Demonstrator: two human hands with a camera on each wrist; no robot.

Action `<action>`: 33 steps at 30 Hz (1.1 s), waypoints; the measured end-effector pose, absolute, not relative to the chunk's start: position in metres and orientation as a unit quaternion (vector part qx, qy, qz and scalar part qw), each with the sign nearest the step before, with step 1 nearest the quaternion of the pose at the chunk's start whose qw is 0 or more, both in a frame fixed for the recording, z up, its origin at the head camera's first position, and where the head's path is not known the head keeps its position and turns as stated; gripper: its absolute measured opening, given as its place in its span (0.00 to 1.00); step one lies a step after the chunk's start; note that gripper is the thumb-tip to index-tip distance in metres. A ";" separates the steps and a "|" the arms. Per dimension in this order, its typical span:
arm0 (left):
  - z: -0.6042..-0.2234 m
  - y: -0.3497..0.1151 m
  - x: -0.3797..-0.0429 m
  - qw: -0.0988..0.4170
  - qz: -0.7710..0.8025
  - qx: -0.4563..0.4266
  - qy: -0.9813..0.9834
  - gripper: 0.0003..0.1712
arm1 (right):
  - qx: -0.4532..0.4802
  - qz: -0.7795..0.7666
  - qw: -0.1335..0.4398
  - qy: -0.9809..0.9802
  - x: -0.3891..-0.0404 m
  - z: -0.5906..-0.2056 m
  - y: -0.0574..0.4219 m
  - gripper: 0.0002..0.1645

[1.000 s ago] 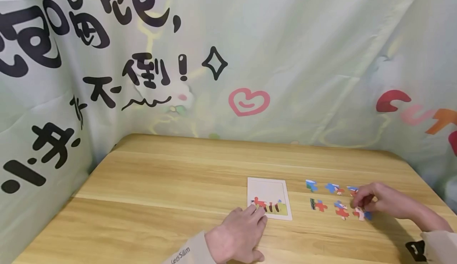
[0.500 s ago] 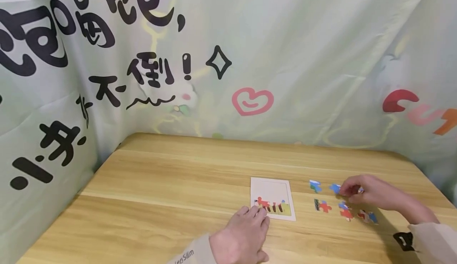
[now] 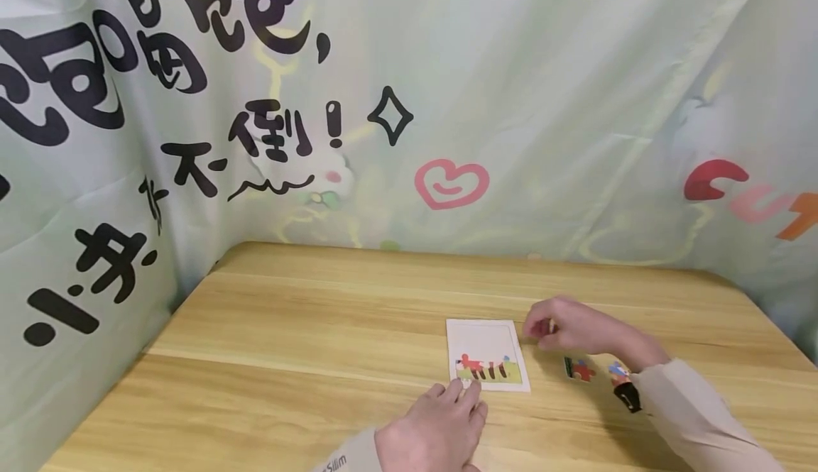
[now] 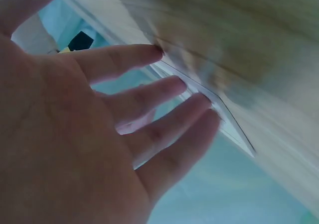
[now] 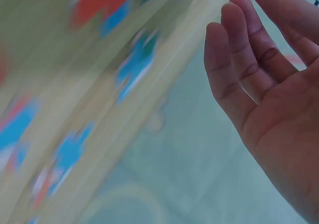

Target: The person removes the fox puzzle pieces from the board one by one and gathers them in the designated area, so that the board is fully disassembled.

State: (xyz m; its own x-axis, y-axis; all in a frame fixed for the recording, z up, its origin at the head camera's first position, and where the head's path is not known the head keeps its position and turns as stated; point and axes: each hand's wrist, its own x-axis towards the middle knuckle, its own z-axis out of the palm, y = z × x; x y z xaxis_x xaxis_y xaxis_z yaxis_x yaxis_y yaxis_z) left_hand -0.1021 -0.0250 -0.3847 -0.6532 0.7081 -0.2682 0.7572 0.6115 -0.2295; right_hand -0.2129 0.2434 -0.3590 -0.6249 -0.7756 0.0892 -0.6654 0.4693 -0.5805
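My left hand (image 3: 434,426) lies with fingers spread, fingertips at the near edge of the white puzzle board (image 3: 486,341). In the left wrist view its straight fingers (image 4: 169,149) reach the edge of the thin board (image 4: 234,129). Assembled puzzle pieces (image 3: 492,370) fill the board's lower part. Over the table beside the board's right edge is my right hand (image 3: 575,326), fingers loosely bent. Nothing shows in that hand (image 5: 279,104) in the right wrist view. Loose jigsaw pieces include a red one with dark green (image 3: 580,370) and a blue one (image 5: 137,64).
Another blue-and-red loose piece (image 3: 618,372) lies by the right sleeve (image 3: 696,415), which hides part of the table. A wooden tabletop (image 3: 307,316) runs back to a pale printed curtain (image 3: 543,103).
My right hand has left the loose pieces at the right and moved left, over them, to beside the board. The left hand stays at the board's near edge.
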 end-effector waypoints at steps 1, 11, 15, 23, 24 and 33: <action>-0.385 -0.025 -0.102 0.071 -0.164 0.412 0.893 0.43 | -0.421 -0.296 0.101 0.851 -0.213 -0.359 0.236 0.13; -0.386 -0.024 -0.102 0.064 -0.170 0.417 0.891 0.38 | -0.432 -0.303 0.147 0.837 -0.216 -0.367 0.186 0.15; -0.385 -0.025 -0.103 0.062 -0.168 0.419 0.890 0.38 | -0.432 -0.306 0.168 0.832 -0.215 -0.370 0.176 0.20; -0.385 -0.025 -0.105 0.071 -0.165 0.420 0.890 0.41 | -0.439 -0.280 0.170 0.836 -0.213 -0.375 0.168 0.26; -0.385 -0.025 -0.105 0.071 -0.165 0.420 0.889 0.41 | -0.436 -0.280 0.173 0.838 -0.213 -0.375 0.168 0.27; -0.384 -0.025 -0.105 0.068 -0.163 0.416 0.892 0.41 | -0.426 -0.282 0.182 0.840 -0.212 -0.375 0.167 0.28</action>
